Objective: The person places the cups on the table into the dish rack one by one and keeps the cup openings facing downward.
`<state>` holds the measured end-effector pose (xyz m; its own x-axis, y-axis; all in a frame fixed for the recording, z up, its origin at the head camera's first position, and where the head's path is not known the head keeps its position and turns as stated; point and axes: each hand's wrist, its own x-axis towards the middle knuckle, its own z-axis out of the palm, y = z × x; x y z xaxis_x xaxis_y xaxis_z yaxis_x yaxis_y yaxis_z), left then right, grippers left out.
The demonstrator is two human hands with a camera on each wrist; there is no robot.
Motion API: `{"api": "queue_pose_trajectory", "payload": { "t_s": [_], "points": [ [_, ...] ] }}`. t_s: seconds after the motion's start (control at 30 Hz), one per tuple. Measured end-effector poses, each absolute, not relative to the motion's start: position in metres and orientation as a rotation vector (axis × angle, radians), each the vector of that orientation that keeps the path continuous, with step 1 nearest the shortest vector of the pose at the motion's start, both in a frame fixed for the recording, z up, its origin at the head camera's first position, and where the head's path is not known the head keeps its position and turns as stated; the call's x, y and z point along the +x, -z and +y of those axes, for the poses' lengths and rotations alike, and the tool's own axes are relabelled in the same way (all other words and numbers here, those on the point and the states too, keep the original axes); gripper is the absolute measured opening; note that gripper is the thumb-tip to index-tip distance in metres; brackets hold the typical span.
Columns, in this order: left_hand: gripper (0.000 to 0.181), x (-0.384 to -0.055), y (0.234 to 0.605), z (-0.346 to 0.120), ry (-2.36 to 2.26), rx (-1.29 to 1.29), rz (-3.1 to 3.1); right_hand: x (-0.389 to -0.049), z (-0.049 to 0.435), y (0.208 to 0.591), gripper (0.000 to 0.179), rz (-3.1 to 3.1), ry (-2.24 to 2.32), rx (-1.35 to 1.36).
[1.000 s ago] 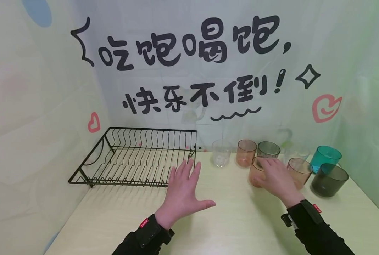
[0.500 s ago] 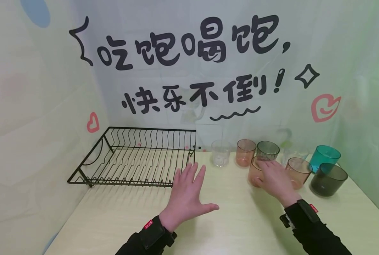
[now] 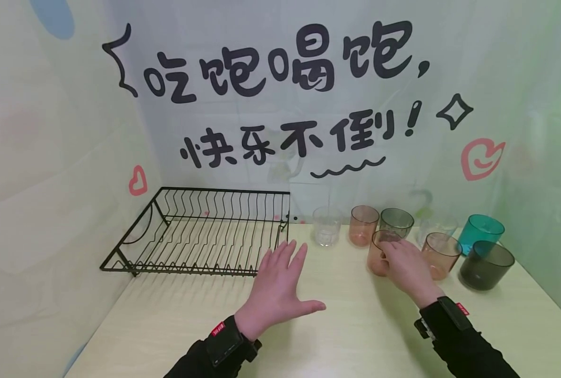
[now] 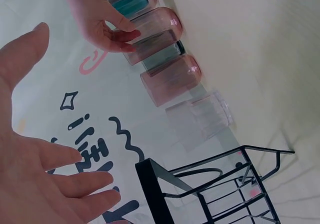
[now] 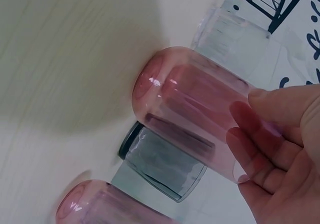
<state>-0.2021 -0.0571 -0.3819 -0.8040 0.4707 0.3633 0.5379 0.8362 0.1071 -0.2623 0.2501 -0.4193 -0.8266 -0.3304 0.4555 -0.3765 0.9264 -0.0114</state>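
My right hand (image 3: 408, 269) pinches the rim of an upright pink tumbler (image 3: 377, 262) from above. In the right wrist view the thumb lies on the near side of this tumbler (image 5: 192, 101), and the fingertips (image 5: 245, 116) show through its pink wall. Behind it stand a second pink tumbler (image 3: 362, 231) and a grey-green glass (image 3: 398, 216). Another pink tumbler (image 3: 441, 260) is just right of the hand. My left hand (image 3: 273, 294) is held over the table with fingers spread and thumb out, holding nothing. It overlaps the front right corner of a black wire dish rack (image 3: 190, 272) in the head view.
A clear glass (image 3: 327, 231) stands between the rack and the pink tumblers. Toward the right edge are a teal glass (image 3: 482, 231), a dark grey glass (image 3: 483, 270) and another clear glass (image 3: 436, 227). A printed cloth backdrop (image 3: 242, 115) rises behind the pale table (image 3: 176, 320).
The right hand's fingers have drawn together on the pink tumbler's rim; the tumbler has stayed in place. My left hand has drifted slightly right, still spread.
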Motion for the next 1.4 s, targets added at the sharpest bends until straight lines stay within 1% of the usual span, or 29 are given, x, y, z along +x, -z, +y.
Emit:
{"api": "queue_pose_trajectory", "payload": {
  "t_s": [0.1,0.67,1.17,1.4],
  "points": [
    [0.112,-0.202,0.379,-0.057,0.313,-0.766,-2.699,-0.262,0.250,0.419,0.018,-2.623,-0.143,0.502],
    [0.110,-0.208,0.371,-0.062,0.383,-0.753,-2.670,-0.256,0.250,0.417,0.017,-2.514,-0.184,0.580],
    [0.110,-0.211,0.362,-0.063,0.425,-0.749,-2.640,-0.242,0.239,0.383,0.015,-2.475,-0.282,0.610],
    [0.109,-0.211,0.355,-0.063,0.455,-0.742,-2.612,-0.232,0.233,0.365,0.019,-2.427,-0.353,0.640]
  ]
}}
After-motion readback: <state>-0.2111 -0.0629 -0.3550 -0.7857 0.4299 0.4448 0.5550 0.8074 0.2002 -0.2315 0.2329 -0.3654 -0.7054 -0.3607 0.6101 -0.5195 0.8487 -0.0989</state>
